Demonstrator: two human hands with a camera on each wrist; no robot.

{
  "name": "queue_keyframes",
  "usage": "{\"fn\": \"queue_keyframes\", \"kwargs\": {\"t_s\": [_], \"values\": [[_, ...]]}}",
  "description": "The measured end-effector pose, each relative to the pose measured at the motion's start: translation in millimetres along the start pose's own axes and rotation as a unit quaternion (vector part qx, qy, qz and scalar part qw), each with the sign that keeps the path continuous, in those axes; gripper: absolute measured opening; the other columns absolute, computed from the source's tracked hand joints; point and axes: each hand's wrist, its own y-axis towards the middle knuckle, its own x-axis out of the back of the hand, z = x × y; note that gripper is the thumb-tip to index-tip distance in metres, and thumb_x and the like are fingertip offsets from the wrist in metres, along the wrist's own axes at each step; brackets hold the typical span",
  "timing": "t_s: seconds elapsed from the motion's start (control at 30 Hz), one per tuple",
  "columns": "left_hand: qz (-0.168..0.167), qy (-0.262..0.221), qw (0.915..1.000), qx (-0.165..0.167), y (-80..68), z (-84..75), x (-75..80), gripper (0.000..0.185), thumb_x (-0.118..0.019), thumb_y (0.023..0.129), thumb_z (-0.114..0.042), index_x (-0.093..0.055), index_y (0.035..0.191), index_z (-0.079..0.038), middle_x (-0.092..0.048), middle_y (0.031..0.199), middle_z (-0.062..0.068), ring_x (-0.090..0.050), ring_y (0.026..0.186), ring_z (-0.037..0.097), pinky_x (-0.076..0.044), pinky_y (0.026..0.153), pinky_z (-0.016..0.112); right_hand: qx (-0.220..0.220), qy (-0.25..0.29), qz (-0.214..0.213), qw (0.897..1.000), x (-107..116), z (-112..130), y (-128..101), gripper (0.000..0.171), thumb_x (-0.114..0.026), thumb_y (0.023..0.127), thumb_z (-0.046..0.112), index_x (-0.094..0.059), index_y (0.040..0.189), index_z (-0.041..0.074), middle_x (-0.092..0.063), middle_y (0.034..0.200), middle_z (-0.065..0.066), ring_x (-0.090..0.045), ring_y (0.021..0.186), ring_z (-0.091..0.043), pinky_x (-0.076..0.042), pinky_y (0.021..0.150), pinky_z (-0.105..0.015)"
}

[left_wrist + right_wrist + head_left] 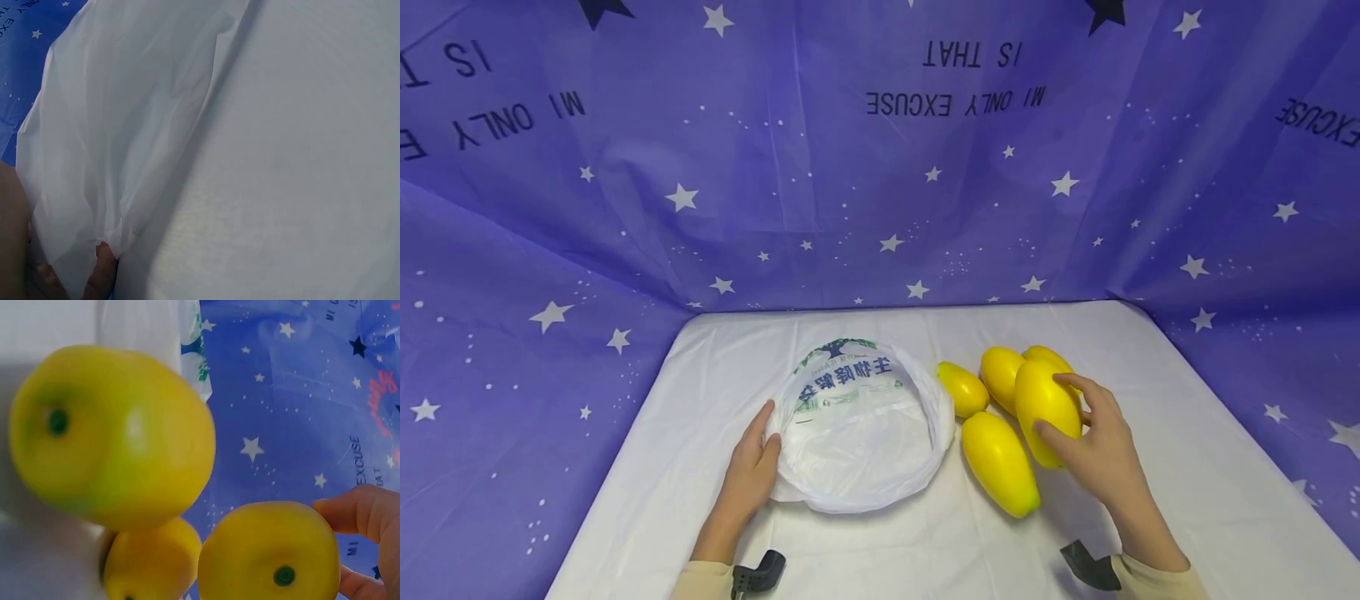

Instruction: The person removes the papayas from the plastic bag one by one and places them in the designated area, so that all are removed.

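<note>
Nearest the head camera, both forearms in beige sleeves reach onto the white-covered counter (1150, 400). One yellow mango (1045, 408) sits in the right hand (1097, 450), whose fingers and thumb curl round its far and near sides; it is raised a little above the others, at the right of the fruit group. From the right wrist view the same mango (269, 550) shows its dark stem end, with a fingertip against its upper right edge.

Just left of it lies a long mango (1000, 462) flat on the counter, its pointed end toward the person. Behind are three more: a small one (962, 388) close beside the bag, a rounder one (1002, 377), and one mostly hidden behind the held fruit (1048, 357).

Left of the fruit stands a white plastic bag (857, 433) with green and blue print, its mouth spread wide and rolled open. The left hand (756, 467) grips the bag's near left rim, thumb inside the edge; the left wrist view shows fingertips (103, 272) pinching the thin film (125, 137).

Purple star-printed cloth (880, 183) backs and flanks the counter.
</note>
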Motion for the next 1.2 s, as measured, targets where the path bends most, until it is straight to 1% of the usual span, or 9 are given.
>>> {"fn": "queue_keyframes", "kwargs": {"t_s": [0.3,0.47,0.6,0.73,0.87,0.93,1.03,1.13,1.2], "values": [[-0.003,-0.002,0.9999,0.011,-2.4,1.8,4.5,0.055,-0.041,0.102,-0.012,-0.024,0.155,-0.007,-0.024,0.158,0.015,-0.019,0.145,0.034,-0.016,0.117,0.052,-0.023,-0.015,0.012,1.000,0.1,-15.8,-10.3,0.066,-0.075,0.085,0.028,-0.045,0.140,0.010,-0.037,0.141,-0.026,-0.040,0.123,-0.048,-0.042,0.090,-0.068],[-0.005,0.000,0.9999,0.013,-2.6,3.4,5.1,0.055,-0.041,0.102,-0.012,-0.024,0.155,-0.007,-0.024,0.158,0.015,-0.019,0.145,0.035,-0.016,0.117,0.053,-0.043,-0.020,0.021,0.999,-1.0,-24.1,-16.2,0.068,-0.074,0.086,0.032,-0.043,0.142,0.012,-0.037,0.141,-0.026,-0.043,0.119,-0.046,-0.044,0.086,-0.066],[-0.004,0.001,0.9999,0.012,-2.1,2.7,5.4,0.055,-0.042,0.103,-0.012,-0.024,0.155,-0.007,-0.024,0.158,0.014,-0.019,0.145,0.034,-0.016,0.117,0.052,-0.060,-0.029,0.029,0.997,-0.8,-30.9,-21.8,0.069,-0.075,0.085,0.033,-0.043,0.143,0.013,-0.039,0.139,-0.025,-0.044,0.118,-0.045,-0.045,0.086,-0.064],[-0.004,0.003,0.9999,0.009,-1.7,2.8,6.6,0.055,-0.041,0.102,-0.011,-0.024,0.154,-0.006,-0.024,0.158,0.016,-0.019,0.145,0.035,-0.016,0.116,0.053,-0.078,-0.045,0.050,0.995,-1.6,-36.6,-27.6,0.072,-0.077,0.084,0.035,-0.042,0.142,0.011,-0.039,0.140,-0.027,-0.042,0.120,-0.045,-0.043,0.088,-0.064],[-0.002,0.008,1.0000,0.005,-1.0,5.4,8.2,0.055,-0.041,0.103,-0.012,-0.024,0.154,-0.006,-0.024,0.158,0.017,-0.018,0.145,0.036,-0.015,0.116,0.053,-0.101,-0.059,0.087,0.989,-5.1,-40.4,-32.4,0.075,-0.076,0.083,0.037,-0.040,0.143,0.011,-0.036,0.142,-0.029,-0.036,0.126,-0.051,-0.037,0.093,-0.071],[-0.002,0.016,0.9999,-0.002,-1.0,6.9,8.2,0.055,-0.041,0.102,-0.012,-0.024,0.154,-0.005,-0.023,0.158,0.017,-0.018,0.145,0.035,-0.015,0.117,0.052,-0.107,-0.065,0.098,0.987,-6.5,-41.5,-33.2,0.075,-0.076,0.083,0.037,-0.040,0.144,0.012,-0.034,0.144,-0.030,-0.033,0.129,-0.053,-0.033,0.094,-0.074],[-0.005,0.042,0.9988,-0.024,-1.9,8.5,8.1,0.056,-0.043,0.102,-0.012,-0.025,0.154,-0.003,-0.023,0.158,0.017,-0.019,0.145,0.036,-0.016,0.117,0.052,-0.103,-0.068,0.107,0.987,-7.7,-41.9,-32.4,0.075,-0.076,0.083,0.036,-0.040,0.144,0.012,-0.034,0.145,-0.028,-0.029,0.131,-0.054,-0.030,0.095,-0.076],[-0.015,0.080,0.9954,-0.050,-3.3,7.4,9.4,0.056,-0.047,0.101,-0.013,-0.029,0.153,-0.003,-0.022,0.158,0.017,-0.021,0.144,0.037,-0.020,0.115,0.053,-0.095,-0.073,0.111,0.987,-7.5,-40.1,-31.0,0.075,-0.075,0.083,0.038,-0.040,0.143,0.011,-0.034,0.146,-0.028,-0.028,0.133,-0.053,-0.028,0.097,-0.075],[-0.022,0.103,0.9922,-0.066,-3.6,4.8,11.5,0.056,-0.050,0.100,-0.015,-0.031,0.152,-0.005,-0.020,0.160,0.014,-0.021,0.144,0.036,-0.022,0.114,0.054,-0.094,-0.083,0.109,0.986,-6.7,-37.2,-30.4,0.076,-0.074,0.083,0.041,-0.040,0.144,0.011,-0.032,0.147,-0.028,-0.027,0.133,-0.053,-0.027,0.098,-0.074]]}}
